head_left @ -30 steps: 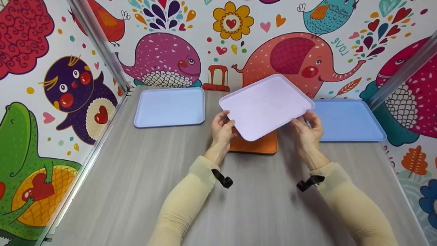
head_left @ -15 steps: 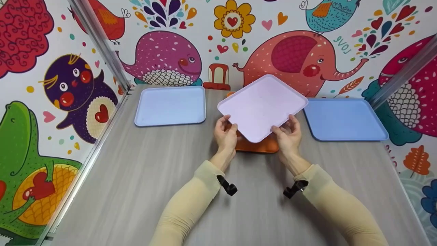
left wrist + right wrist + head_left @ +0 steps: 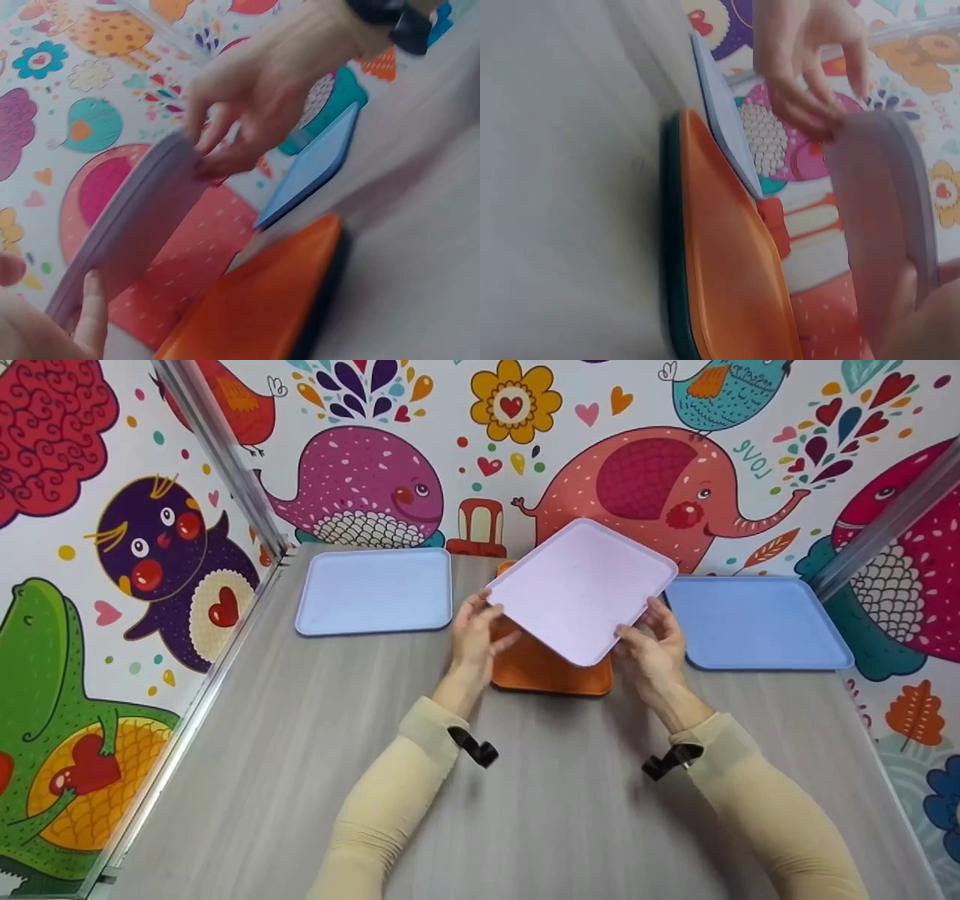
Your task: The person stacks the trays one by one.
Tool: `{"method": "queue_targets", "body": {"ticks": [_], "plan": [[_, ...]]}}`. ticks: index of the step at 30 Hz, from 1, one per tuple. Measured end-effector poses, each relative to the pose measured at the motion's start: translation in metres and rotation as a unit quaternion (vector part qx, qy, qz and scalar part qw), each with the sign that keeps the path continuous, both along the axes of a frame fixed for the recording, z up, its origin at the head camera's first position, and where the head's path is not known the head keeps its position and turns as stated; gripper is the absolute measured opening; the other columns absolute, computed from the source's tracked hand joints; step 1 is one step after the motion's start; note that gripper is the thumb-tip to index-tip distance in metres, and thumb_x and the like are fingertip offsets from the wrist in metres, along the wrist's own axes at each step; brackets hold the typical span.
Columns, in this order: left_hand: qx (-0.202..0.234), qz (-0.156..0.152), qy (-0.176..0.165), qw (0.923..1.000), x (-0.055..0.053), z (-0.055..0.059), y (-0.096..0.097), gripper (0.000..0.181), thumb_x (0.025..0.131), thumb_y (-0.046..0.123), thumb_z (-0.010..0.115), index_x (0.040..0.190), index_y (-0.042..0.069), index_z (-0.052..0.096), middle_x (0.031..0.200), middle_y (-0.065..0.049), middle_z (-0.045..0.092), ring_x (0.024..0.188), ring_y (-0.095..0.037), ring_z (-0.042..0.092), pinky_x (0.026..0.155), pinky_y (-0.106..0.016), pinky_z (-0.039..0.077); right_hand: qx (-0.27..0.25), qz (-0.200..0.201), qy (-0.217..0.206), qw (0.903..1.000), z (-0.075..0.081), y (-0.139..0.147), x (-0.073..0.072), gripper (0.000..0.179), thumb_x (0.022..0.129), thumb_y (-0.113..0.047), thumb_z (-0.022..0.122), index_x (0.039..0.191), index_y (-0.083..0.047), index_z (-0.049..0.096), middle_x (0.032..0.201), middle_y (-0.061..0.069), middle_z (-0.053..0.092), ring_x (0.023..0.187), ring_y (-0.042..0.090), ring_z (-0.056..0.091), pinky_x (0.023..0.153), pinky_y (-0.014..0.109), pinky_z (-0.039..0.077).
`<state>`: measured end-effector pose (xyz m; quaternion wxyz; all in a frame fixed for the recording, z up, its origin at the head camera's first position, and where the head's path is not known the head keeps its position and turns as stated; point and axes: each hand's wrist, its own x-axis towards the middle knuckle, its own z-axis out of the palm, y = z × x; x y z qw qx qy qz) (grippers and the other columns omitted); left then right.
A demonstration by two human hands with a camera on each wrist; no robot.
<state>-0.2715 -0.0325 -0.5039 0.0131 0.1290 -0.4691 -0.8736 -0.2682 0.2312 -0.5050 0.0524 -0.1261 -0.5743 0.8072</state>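
A lilac rectangular tray [image 3: 585, 592] hangs tilted above an orange tray [image 3: 551, 673], one of its corners pointing toward the person. My left hand [image 3: 474, 639] grips its left corner between thumb and fingers. On the opposite side, the right hand [image 3: 654, 652] pinches the edge near the front right. The right wrist view shows a gap between the lilac tray and the orange one. Under the orange tray lies a dark green layer [image 3: 676, 292], mostly hidden, which looks like another tray.
A pale blue tray [image 3: 375, 592] lies on the grey table [image 3: 300, 750] at the back left. A deeper blue tray [image 3: 761, 622] lies at the back right. Walls with cartoon animals [image 3: 360, 487] stand behind and beside the table, with metal posts [image 3: 217, 450] at the corners.
The lilac tray has turned counterclockwise as seen from above; its near corner swung right. Both hands have shifted along its edges, moving apart over the last half second. The other trays stay put.
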Motion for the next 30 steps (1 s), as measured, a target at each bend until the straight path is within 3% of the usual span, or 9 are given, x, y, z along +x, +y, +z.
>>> {"method": "queue_targets", "body": {"ticks": [3, 7, 12, 15, 21, 26, 30], "plan": [[-0.007, -0.030, 0.000, 0.9995, -0.015, 0.009, -0.019, 0.043, 0.109, 0.013, 0.063, 0.152, 0.010, 0.060, 0.149, -0.015, 0.063, 0.115, -0.028, 0.066, 0.083, -0.038, 0.065, 0.008, 0.013, -0.006, 0.9999, 0.004, 0.013, -0.001, 0.080, 0.099, 0.012, 0.072, 0.169, -0.014, 0.044, 0.136, -0.004, 0.057, 0.119, 0.017, 0.062, 0.075, 0.025, 0.065], [-0.040, -0.096, -0.001, 0.9946, -0.035, 0.017, -0.039, 0.044, 0.111, 0.016, 0.063, 0.155, 0.009, 0.061, 0.144, -0.015, 0.067, 0.104, -0.023, 0.071, 0.080, -0.034, 0.063, 0.016, 0.047, 0.002, 0.9988, 0.007, 0.023, -0.002, 0.082, 0.100, 0.011, 0.071, 0.173, -0.012, 0.040, 0.135, -0.004, 0.056, 0.123, 0.016, 0.060, 0.083, 0.025, 0.066], [-0.076, -0.183, 0.015, 0.9800, -0.054, 0.022, -0.056, 0.050, 0.112, 0.021, 0.062, 0.159, 0.007, 0.058, 0.153, -0.015, 0.068, 0.103, -0.018, 0.074, 0.078, -0.031, 0.065, 0.006, 0.098, 0.007, 0.9951, 0.010, 0.028, -0.007, 0.080, 0.102, 0.010, 0.068, 0.173, -0.012, 0.039, 0.140, -0.003, 0.056, 0.126, 0.017, 0.060, 0.089, 0.026, 0.066], [-0.091, -0.219, 0.024, 0.9711, -0.062, 0.024, -0.063, 0.054, 0.112, 0.023, 0.061, 0.163, 0.007, 0.056, 0.164, -0.015, 0.061, 0.110, -0.020, 0.073, 0.079, -0.031, 0.067, 0.010, 0.128, 0.013, 0.9917, 0.012, 0.029, -0.011, 0.079, 0.102, 0.010, 0.067, 0.173, -0.011, 0.039, 0.143, -0.001, 0.056, 0.125, 0.017, 0.062, 0.089, 0.028, 0.068], [-0.125, -0.255, 0.031, 0.9583, -0.072, 0.028, -0.066, 0.060, 0.113, 0.021, 0.059, 0.170, 0.007, 0.046, 0.168, -0.017, 0.058, 0.110, -0.020, 0.077, 0.079, -0.033, 0.069, 0.018, 0.168, 0.022, 0.9854, 0.013, 0.036, -0.019, 0.077, 0.101, 0.010, 0.068, 0.171, -0.011, 0.043, 0.143, 0.001, 0.059, 0.112, 0.014, 0.071, 0.087, 0.031, 0.070], [-0.141, -0.262, 0.038, 0.9540, -0.070, 0.023, -0.065, 0.063, 0.109, 0.009, 0.065, 0.170, 0.014, 0.049, 0.141, -0.014, 0.071, 0.100, -0.018, 0.077, 0.072, -0.036, 0.068, 0.020, 0.201, 0.017, 0.9793, 0.010, 0.043, -0.026, 0.078, 0.099, 0.013, 0.066, 0.170, -0.013, 0.047, 0.139, 0.001, 0.063, 0.110, 0.014, 0.073, 0.087, 0.031, 0.069], [-0.160, -0.265, 0.041, 0.9499, -0.066, 0.016, -0.064, 0.071, 0.104, -0.002, 0.067, 0.170, 0.016, 0.049, 0.130, -0.008, 0.071, 0.099, -0.019, 0.075, 0.068, -0.036, 0.067, 0.025, 0.220, 0.013, 0.9750, 0.005, 0.049, -0.032, 0.077, 0.098, 0.017, 0.064, 0.168, -0.012, 0.050, 0.135, 0.001, 0.066, 0.110, 0.013, 0.072, 0.085, 0.028, 0.069]]}}
